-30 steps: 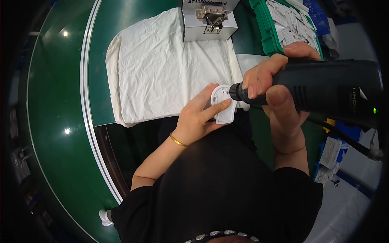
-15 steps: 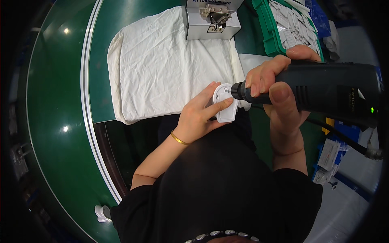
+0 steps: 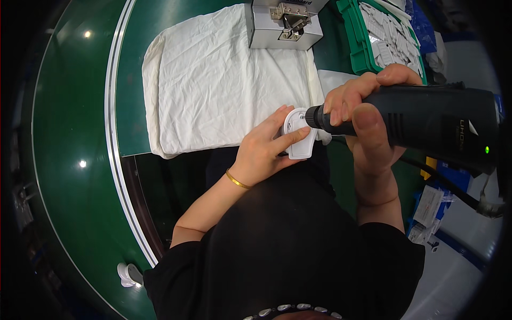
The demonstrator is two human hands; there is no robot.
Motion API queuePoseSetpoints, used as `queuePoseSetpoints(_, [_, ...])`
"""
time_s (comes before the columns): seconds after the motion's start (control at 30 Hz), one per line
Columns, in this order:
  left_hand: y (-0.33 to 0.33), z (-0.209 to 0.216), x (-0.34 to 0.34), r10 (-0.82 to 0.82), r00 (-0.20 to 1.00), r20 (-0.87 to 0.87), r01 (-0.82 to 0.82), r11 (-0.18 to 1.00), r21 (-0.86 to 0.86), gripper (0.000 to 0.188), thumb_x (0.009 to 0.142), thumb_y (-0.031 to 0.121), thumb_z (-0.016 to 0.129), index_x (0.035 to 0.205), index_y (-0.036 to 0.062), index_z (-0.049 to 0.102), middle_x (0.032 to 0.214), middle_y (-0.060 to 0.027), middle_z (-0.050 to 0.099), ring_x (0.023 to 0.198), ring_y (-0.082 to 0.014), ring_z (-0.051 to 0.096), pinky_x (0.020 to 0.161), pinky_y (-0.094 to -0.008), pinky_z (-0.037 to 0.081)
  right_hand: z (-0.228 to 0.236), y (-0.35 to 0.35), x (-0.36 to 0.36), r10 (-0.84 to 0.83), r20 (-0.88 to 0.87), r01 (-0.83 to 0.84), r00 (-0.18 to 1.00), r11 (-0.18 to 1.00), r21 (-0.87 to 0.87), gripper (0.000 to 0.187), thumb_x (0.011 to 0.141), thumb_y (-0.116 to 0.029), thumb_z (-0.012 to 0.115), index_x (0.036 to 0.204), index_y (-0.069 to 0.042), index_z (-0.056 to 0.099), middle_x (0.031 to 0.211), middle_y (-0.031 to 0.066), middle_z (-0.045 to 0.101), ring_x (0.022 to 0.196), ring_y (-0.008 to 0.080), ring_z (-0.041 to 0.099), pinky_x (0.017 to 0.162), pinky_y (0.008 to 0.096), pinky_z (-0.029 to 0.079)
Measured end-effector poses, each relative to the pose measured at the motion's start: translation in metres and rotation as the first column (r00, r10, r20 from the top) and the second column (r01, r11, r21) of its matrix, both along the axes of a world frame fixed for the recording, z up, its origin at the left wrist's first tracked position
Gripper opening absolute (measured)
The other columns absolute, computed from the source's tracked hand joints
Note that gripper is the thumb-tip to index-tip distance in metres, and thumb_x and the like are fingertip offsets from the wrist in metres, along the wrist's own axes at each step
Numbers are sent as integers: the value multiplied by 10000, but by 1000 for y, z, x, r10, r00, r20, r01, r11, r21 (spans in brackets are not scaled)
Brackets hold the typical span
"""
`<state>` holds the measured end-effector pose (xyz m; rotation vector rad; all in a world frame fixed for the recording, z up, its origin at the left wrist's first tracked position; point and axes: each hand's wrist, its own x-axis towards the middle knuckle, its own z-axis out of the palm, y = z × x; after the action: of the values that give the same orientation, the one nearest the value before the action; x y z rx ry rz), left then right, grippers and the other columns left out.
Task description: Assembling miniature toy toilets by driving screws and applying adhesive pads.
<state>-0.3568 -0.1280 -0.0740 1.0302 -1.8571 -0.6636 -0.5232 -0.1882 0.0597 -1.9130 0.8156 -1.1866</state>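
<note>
Gripped in my left hand (image 3: pixel 265 143) is a white plastic housing (image 3: pixel 300 145), rounded at its far end and narrower toward me. My thumb presses on its face while the fingers go behind it. My right hand (image 3: pixel 362 109) is wrapped round a black electric screwdriver (image 3: pixel 426 120), which lies nearly level with its tip pointing left. The bit meets the far, rounded part of the housing; whether a screw sits under it is too small to tell. A green light glows at the screwdriver's rear end.
Beyond my hands a white cloth (image 3: pixel 213 85) covers the green table (image 3: pixel 130 122). A grey box with a metal fixture (image 3: pixel 290 24) stands at its far edge. At far right, a green crate (image 3: pixel 356 50) holds several white plastic parts. A dark cable (image 3: pixel 442 181) hangs below the screwdriver.
The view has shifted slightly, so the cloth and grey box sit a little higher. Both hands keep their grips, and the screwdriver bit stays at the housing.
</note>
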Motion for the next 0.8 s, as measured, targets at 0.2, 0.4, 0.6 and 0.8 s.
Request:
queuePoseSetpoints(0.2, [2, -3, -1, 7, 1000, 9, -7, 1000, -6, 563, 621, 174, 853, 1157, 200, 684, 1282, -167, 581, 1179, -340, 587, 888, -368, 537, -8, -1, 6, 24, 147, -30, 989, 999, 37, 417, 908, -124, 630, 1198, -49, 340, 756, 85, 530, 650, 150, 536, 687, 370, 492])
queuePoseSetpoints(0.4, [3, -1, -1, -11, 1000, 5, 11, 1000, 9, 586, 610, 162, 856, 1167, 200, 680, 1276, -170, 584, 1171, -344, 590, 886, -372, 537, -6, -1, 4, 55, 39, -55, 998, 998, -6, 462, 904, -120, 635, 1241, -17, 337, 753, 83, 536, 648, 151, 549, 683, 368, 493])
queuePoseSetpoints(0.6, [1, 5, 7, 2, 1000, -5, -2, 1000, -12, 696, 565, 166, 886, 1216, 140, 643, 1263, -178, 582, 1150, -345, 578, 948, -376, 494, -2, -33, -10, 1, 479, -34, 878, 998, 61, 464, 976, -212, 562, 1321, 26, 362, 783, 85, 576, 651, 187, 588, 707, 411, 507])
queuePoseSetpoints(0.8, [1, 34, 26, -50, 776, -629, 272, 926, 262, 961, 770, 342, 807, 1501, 64, 250, 1321, -114, 516, 1167, -242, 545, 1016, -418, 431, -49, -119, -48, -401, 122, 301, 908, 827, 475, 279, 800, -126, 791, 964, 5, 606, 825, 67, 627, 687, 143, 631, 582, 282, 547])
